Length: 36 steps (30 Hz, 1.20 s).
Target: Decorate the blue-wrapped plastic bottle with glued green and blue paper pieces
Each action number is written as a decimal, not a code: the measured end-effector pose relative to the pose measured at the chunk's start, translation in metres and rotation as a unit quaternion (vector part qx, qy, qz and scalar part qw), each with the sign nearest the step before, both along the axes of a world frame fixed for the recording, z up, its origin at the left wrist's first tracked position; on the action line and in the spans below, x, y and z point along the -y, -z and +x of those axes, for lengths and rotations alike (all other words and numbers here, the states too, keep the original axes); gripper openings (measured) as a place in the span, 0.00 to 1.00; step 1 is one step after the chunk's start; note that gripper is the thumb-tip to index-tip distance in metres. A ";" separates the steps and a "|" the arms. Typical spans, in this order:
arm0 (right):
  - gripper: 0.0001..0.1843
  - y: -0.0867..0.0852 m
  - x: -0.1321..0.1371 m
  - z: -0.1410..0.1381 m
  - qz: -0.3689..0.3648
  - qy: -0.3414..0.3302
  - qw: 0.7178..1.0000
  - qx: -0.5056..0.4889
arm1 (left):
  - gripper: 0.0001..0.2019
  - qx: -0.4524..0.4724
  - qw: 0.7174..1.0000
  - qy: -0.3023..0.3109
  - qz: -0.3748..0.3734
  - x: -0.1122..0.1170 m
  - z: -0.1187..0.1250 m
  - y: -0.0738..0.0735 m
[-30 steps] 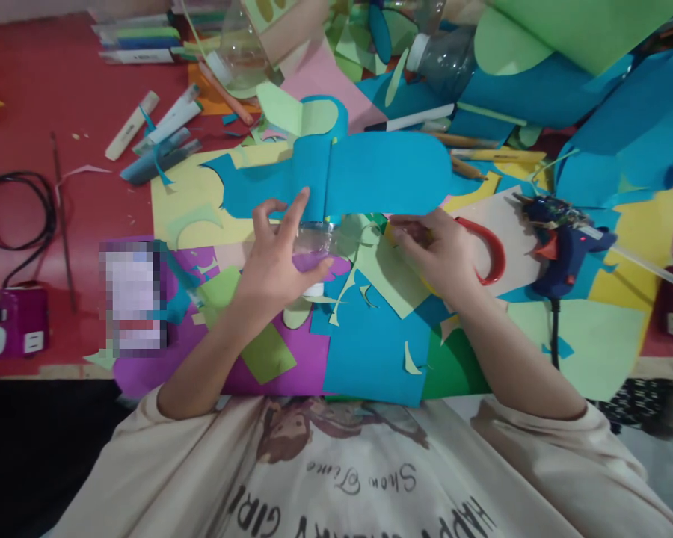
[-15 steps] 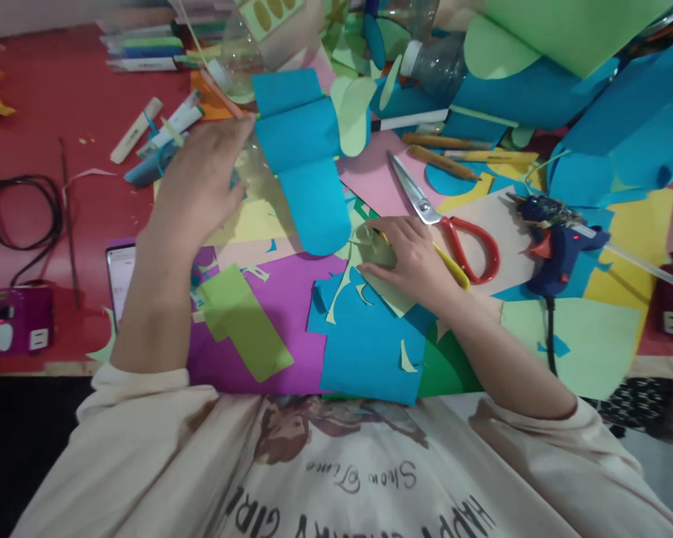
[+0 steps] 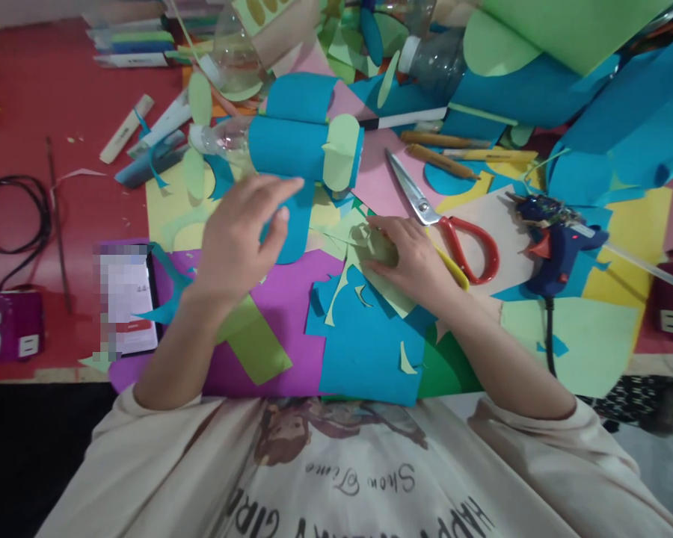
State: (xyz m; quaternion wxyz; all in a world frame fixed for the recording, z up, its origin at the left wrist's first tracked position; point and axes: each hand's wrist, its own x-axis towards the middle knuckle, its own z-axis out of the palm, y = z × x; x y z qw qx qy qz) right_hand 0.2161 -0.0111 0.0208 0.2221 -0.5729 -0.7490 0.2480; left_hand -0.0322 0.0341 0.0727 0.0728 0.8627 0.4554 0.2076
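A clear plastic bottle (image 3: 224,138) lies on its side, wrapped in blue paper (image 3: 289,146), with light green cut-outs (image 3: 342,153) stuck at one end. A blue flap hangs down from the wrap. My left hand (image 3: 238,239) is open and just below the bottle, with its index finger and thumb resting on that flap. To the right, my right hand (image 3: 415,261) lies palm down with bent fingers closed on a curled light green paper scrap (image 3: 370,243). Scissors (image 3: 454,232) with red and yellow handles lie beside this hand.
Coloured paper sheets and scraps cover the red table (image 3: 45,97). A blue glue gun (image 3: 555,246) with its cord lies at the right. Markers (image 3: 146,134), a phone (image 3: 126,299), a black cable (image 3: 11,217) and a purple power strip (image 3: 8,332) sit at the left. More bottles (image 3: 431,60) stand behind.
My left hand lifted the wrapped bottle, turned it and laid it on its side further back. It now rests on the flap. My right hand shifted left off the scissors onto the green scrap.
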 end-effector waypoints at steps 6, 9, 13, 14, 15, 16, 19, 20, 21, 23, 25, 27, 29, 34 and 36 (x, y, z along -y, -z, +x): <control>0.25 0.002 0.002 -0.002 0.021 0.015 0.998 -0.050 | 0.21 -0.114 0.982 0.065 -0.132 0.015 0.015 0.031; 0.24 0.003 0.001 -0.003 0.041 0.025 0.996 -0.079 | 0.25 -0.102 0.974 0.067 -0.189 0.014 0.018 0.041; 0.21 0.004 -0.001 -0.002 0.031 0.026 0.990 -0.132 | 0.27 -0.037 0.974 0.066 -0.213 0.014 0.018 0.049; 0.21 0.003 -0.002 -0.002 0.019 0.022 0.988 -0.150 | 0.27 -0.013 0.975 0.064 -0.212 0.015 0.017 0.050; 0.20 0.002 -0.002 -0.001 0.010 0.018 0.985 -0.169 | 0.28 0.016 0.976 0.059 -0.209 0.017 0.016 0.050; 0.20 -0.001 -0.002 -0.001 0.003 0.014 0.982 -0.188 | 0.29 0.048 0.976 0.053 -0.206 0.018 0.015 0.050; 0.19 -0.013 0.002 -0.001 -0.003 0.000 0.975 -0.223 | 0.33 0.163 0.963 0.030 -0.214 0.024 0.014 0.044; 0.19 -0.017 0.004 -0.002 -0.009 -0.007 0.975 -0.224 | 0.34 0.198 0.953 0.023 -0.228 0.026 0.014 0.042; 0.19 -0.021 0.006 -0.003 -0.016 -0.016 0.975 -0.220 | 0.33 0.224 0.943 0.017 -0.246 0.028 0.015 0.040; 0.19 -0.028 0.010 -0.006 -0.032 -0.032 0.978 -0.201 | 0.27 0.242 0.931 0.011 -0.274 0.030 0.017 0.037; 0.17 -0.032 0.013 -0.007 -0.034 -0.038 0.982 -0.179 | 0.14 0.237 0.930 0.013 -0.280 0.031 0.019 0.035; 0.16 -0.034 0.014 -0.006 -0.027 -0.028 0.987 -0.155 | 0.08 0.248 0.931 0.015 -0.268 0.031 0.021 0.035; 0.16 -0.035 0.012 -0.002 -0.032 -0.023 0.992 -0.120 | 0.06 0.278 0.924 0.006 -0.262 0.031 0.021 0.033; 0.13 -0.038 0.002 0.012 -0.047 -0.066 0.996 -0.021 | 0.03 0.320 0.907 -0.031 -0.273 0.030 0.017 0.027; 0.12 -0.039 -0.001 0.015 -0.061 -0.073 0.995 -0.028 | 0.03 0.327 0.906 -0.048 -0.266 0.031 0.014 0.024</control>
